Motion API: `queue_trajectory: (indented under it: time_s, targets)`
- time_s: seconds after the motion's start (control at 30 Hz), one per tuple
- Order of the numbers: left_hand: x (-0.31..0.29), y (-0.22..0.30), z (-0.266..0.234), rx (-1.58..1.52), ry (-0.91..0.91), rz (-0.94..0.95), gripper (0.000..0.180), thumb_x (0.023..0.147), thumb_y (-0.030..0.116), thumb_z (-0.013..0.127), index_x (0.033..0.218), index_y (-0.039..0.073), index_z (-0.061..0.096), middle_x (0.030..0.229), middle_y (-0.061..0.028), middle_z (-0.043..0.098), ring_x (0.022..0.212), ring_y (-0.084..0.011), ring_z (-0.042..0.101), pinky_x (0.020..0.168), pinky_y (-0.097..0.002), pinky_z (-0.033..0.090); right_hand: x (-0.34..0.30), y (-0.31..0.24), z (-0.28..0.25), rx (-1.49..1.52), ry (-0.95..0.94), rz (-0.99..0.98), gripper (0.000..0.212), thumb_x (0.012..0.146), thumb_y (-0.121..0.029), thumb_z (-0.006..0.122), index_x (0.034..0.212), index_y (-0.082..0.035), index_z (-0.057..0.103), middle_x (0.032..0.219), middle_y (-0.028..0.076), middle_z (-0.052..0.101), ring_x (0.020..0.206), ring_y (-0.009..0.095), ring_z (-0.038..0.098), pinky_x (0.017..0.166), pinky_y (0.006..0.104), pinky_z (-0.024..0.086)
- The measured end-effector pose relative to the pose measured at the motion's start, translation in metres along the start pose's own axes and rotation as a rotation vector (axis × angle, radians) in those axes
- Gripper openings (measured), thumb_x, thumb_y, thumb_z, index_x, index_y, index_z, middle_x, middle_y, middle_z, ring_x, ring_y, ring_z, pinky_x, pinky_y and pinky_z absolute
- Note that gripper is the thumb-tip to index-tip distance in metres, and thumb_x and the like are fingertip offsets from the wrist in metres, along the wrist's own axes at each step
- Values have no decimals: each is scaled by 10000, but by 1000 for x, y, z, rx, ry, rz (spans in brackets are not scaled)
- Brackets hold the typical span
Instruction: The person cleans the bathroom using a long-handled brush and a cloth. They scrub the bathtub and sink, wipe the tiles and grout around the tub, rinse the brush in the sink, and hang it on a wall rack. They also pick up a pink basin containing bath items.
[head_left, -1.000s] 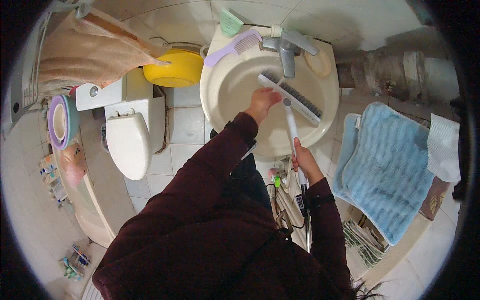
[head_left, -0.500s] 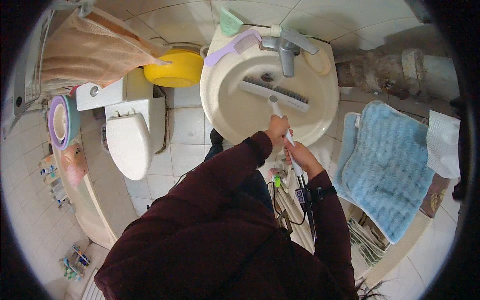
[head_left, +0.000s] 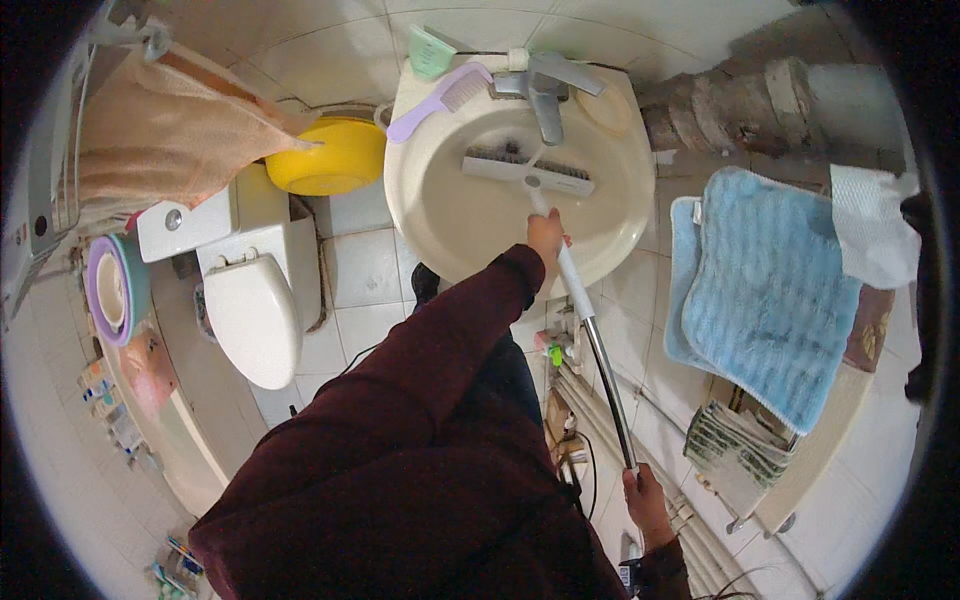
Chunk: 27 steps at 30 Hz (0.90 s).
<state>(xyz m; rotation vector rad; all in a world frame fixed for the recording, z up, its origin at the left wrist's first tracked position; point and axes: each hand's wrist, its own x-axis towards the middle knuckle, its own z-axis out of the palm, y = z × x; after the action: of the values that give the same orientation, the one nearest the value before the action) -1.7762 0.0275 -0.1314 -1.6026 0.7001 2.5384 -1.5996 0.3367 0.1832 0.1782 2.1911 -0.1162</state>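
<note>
A floor scrub brush (head_left: 545, 180) with a white head and dark bristles lies in the cream washbasin (head_left: 440, 225), its bristle side toward the tap. My left hand (head_left: 545, 237) is closed round the white part of its handle, just below the head. Farther down, my right hand (head_left: 648, 505) grips the handle near the lower edge of the view, past the shiny metal pole. Above the brush head stands the grey tap (head_left: 545, 100), with a thin pale streak, likely water, below its spout. A dark patch marks the drain area behind the bristles.
On the basin rim lie a purple comb (head_left: 440, 102) and a green holder (head_left: 430, 52). A yellow basin (head_left: 325, 160) and a white toilet (head_left: 255, 320) are at left. Blue fluffy mats (head_left: 765, 285) hang at right. Pipes (head_left: 690, 550) run along the floor beside my right arm.
My right hand has slid away from my left, down the handle toward the lower edge. The brush head has turned slightly in the basin. A pale streak now shows under the tap.
</note>
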Motion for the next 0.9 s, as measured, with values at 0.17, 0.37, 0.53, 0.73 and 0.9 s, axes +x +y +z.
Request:
queue_trajectory:
  time_s: [0.17,0.37,0.53,0.73,0.9]
  targets:
    - [-31,-22,-11,62,-65,-155,193,890,177,491,901,25,372,710,-106,468,523,-204,491,474,-382,481,-27,1,45,2,156,-126,269,898,-266,498,1039,-38,478,580,180,540,532,372,552,452,414,391]
    - [-55,-36,-17,143,-117,1,205,886,148,481,944,12,340,718,-102,462,557,-214,524,475,-382,490,-36,19,76,142,197,-117,332,899,-284,506,1081,-9,472,663,150,613,621,293,625,529,364,456]
    - [-37,-28,-16,174,-240,-40,218,894,158,468,947,-13,343,732,-107,462,563,-220,533,482,-383,506,-29,17,73,55,281,-224,328,890,-255,520,1097,-4,481,654,182,597,603,329,615,514,373,453]
    - [-51,-33,-5,46,-178,-34,244,899,194,478,934,-26,378,744,-121,481,566,-246,541,529,-415,527,-26,10,53,21,273,-261,347,882,-238,521,1097,31,479,638,237,572,575,399,576,480,429,425]
    - [-81,-58,-14,177,-324,-96,359,932,359,400,1028,21,326,776,-133,498,577,-273,558,523,-433,522,-23,18,33,0,282,-313,358,871,-253,535,1120,3,498,598,212,561,578,395,570,483,434,424]
